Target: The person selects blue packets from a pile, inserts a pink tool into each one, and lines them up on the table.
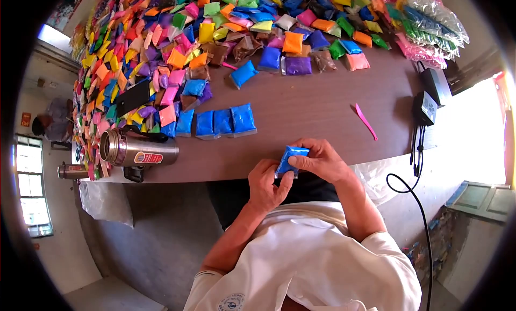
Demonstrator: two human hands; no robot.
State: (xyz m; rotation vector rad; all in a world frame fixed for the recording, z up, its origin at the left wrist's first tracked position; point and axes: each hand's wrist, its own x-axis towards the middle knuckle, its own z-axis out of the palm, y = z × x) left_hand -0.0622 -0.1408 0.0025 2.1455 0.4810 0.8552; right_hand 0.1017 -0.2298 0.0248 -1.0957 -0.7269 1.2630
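Near the table's front edge, my left hand (265, 185) and my right hand (323, 161) hold a small blue plastic packet (289, 156) between them. The right thumb presses on its face, while the left fingers are closed around its lower left edge. Three similar blue packets (222, 121) lie side by side to the left of my hands, with another blue packet (185, 122) beside them. A pink plastic tool (366, 121), long and thin, rests on the table to the right.
A large heap of many-coloured packets (177, 58) covers the back and left of the brown table (322, 107). A steel flask (141, 150) lies at left, near a black phone (133, 98). Black power adapters (424, 108) with cables and stacked clear bags (430, 26) are at right.
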